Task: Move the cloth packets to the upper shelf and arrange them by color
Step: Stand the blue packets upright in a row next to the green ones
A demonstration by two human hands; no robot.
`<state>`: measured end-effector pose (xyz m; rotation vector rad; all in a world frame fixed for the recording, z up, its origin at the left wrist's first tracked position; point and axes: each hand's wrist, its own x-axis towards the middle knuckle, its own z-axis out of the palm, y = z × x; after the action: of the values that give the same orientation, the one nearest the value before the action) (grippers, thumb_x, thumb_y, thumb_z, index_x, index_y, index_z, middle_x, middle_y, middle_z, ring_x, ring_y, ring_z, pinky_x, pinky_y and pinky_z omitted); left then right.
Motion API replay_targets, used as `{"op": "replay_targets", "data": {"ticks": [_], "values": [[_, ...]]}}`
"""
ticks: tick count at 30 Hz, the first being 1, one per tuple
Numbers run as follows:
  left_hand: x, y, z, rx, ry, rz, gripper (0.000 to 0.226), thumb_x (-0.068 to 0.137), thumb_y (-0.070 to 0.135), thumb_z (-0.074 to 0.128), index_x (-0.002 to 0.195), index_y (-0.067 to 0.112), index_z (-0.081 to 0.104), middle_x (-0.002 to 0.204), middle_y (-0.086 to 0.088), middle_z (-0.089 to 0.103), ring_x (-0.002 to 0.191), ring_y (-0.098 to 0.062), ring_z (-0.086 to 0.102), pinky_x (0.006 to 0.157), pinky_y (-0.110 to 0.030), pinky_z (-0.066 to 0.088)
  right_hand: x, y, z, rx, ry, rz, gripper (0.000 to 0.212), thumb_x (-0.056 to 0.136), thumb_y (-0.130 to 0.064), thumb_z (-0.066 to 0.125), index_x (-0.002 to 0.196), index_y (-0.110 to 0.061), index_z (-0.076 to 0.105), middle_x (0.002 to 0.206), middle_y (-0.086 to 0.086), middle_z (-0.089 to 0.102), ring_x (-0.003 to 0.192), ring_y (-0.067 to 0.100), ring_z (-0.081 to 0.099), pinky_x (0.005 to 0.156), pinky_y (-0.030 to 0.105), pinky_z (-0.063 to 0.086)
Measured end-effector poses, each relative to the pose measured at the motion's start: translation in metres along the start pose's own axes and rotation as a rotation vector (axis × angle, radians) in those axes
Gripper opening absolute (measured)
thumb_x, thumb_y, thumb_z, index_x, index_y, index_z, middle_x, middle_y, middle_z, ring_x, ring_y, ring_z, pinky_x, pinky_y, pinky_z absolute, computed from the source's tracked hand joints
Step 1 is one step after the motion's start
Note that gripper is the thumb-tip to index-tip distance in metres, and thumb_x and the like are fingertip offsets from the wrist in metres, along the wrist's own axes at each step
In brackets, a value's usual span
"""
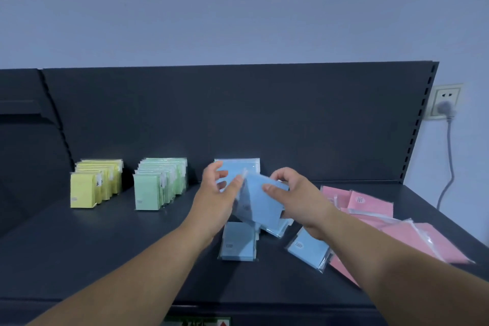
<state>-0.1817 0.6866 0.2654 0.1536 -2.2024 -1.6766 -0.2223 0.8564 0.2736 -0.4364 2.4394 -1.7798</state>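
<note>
On the dark shelf point(105, 246) a row of yellow packets point(95, 184) stands upright at the left, and a row of green packets point(158, 182) stands beside it. Upright blue packets point(238, 167) lean against the back panel. Both hands hold a tilted bunch of blue packets point(258, 206) above the shelf: my left hand point(217, 193) grips its left edge, my right hand point(293, 198) grips its right side. More blue packets lie flat below, one point(238, 242) in front and one point(308, 247) to its right. Pink packets point(370, 209) lie loose at the right.
A dark slotted back panel point(291, 114) rises behind the shelf. A wall socket point(444, 103) with a grey plug and cable sits to the right of the panel. The shelf's front edge point(238, 304) runs near the bottom of the view.
</note>
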Motion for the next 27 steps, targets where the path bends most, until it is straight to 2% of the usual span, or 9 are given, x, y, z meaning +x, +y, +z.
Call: {"op": "replay_targets", "data": {"ticks": [2,4,6,9,11,15,19,23,27], "values": [[0.002,-0.002,-0.003,0.144,-0.127,0.1,0.057,0.088,0.036,0.064,0.136,0.044,0.035,0.124,0.023,0.045,0.118,0.003,0.043,0.087,-0.014,0.035,-0.001,-0.003,0.001,-0.122,0.007,-0.123,0.009,0.092,-0.03,0.061,0.089,-0.028,0.053,0.094,-0.004,0.064,0.062,0.008,0.052,0.051,0.019,0.044],[0.003,-0.005,-0.004,0.227,-0.18,0.139,0.06,0.087,0.029,0.067,0.135,0.049,0.035,0.121,0.019,0.047,0.115,0.008,0.042,0.079,-0.002,0.031,0.0,-0.004,0.003,-0.17,0.022,-0.227,0.009,0.092,-0.026,0.062,0.091,-0.028,0.053,0.092,-0.008,0.063,0.057,-0.002,0.048,0.047,0.012,0.038],[0.002,-0.01,-0.005,0.266,-0.171,0.144,0.059,0.088,0.03,0.066,0.134,0.05,0.035,0.112,0.014,0.051,0.099,0.013,0.046,0.069,0.003,0.034,0.001,-0.002,0.005,-0.177,-0.039,-0.245,0.015,0.092,-0.027,0.063,0.1,-0.031,0.052,0.102,-0.016,0.062,0.074,-0.009,0.053,0.054,0.007,0.038],[0.0,-0.018,-0.006,0.296,-0.181,0.111,0.055,0.089,0.031,0.064,0.134,0.047,0.035,0.102,0.009,0.053,0.088,0.005,0.049,0.066,0.0,0.038,0.008,0.002,0.005,-0.078,-0.078,-0.106,0.019,0.091,-0.041,0.061,0.107,-0.038,0.051,0.111,-0.022,0.061,0.099,-0.004,0.057,0.071,0.017,0.046],[0.001,-0.022,-0.007,0.274,-0.196,0.089,0.053,0.09,0.032,0.063,0.132,0.048,0.035,0.101,0.016,0.05,0.092,0.008,0.048,0.067,-0.004,0.037,0.02,0.003,-0.002,-0.015,0.09,-0.038,0.006,0.094,-0.039,0.054,0.099,-0.037,0.055,0.107,-0.017,0.065,0.097,0.004,0.062,0.078,0.028,0.054],[0.011,-0.03,-0.01,0.205,-0.19,0.039,0.044,0.089,0.034,0.064,0.124,0.045,0.038,0.11,0.004,0.057,0.1,-0.003,0.054,0.076,-0.014,0.04,0.045,0.01,-0.025,-0.094,0.343,0.114,0.02,0.095,-0.019,0.047,0.111,-0.026,0.057,0.107,-0.007,0.066,0.09,0.011,0.063,0.069,0.027,0.05],[0.022,-0.038,-0.01,0.116,-0.185,0.018,0.027,0.091,0.025,0.063,0.108,0.037,0.045,0.111,0.006,0.065,0.103,-0.014,0.062,0.09,-0.032,0.05,0.062,0.022,-0.028,-0.531,0.209,0.166,0.034,0.096,-0.018,0.051,0.13,-0.017,0.053,0.12,0.005,0.062,0.104,0.023,0.059,0.082,0.026,0.044],[0.026,-0.051,-0.011,0.073,-0.157,0.018,0.026,0.091,0.026,0.062,0.113,0.033,0.049,0.111,0.017,0.065,0.099,0.001,0.062,0.082,-0.021,0.05,0.07,0.032,-0.022,-0.887,0.011,0.282,0.06,0.095,-0.042,0.054,0.146,-0.018,0.033,0.141,0.006,0.049,0.126,0.026,0.048,0.101,0.035,0.043],[0.028,-0.057,-0.01,0.076,-0.15,0.025,0.027,0.091,0.029,0.063,0.111,0.041,0.05,0.107,0.022,0.066,0.091,0.011,0.061,0.073,-0.011,0.046,0.076,0.039,-0.025,-0.904,0.024,0.33,0.073,0.087,-0.05,0.063,0.147,-0.019,0.033,0.146,0.004,0.045,0.131,0.026,0.044,0.106,0.04,0.04]]}}
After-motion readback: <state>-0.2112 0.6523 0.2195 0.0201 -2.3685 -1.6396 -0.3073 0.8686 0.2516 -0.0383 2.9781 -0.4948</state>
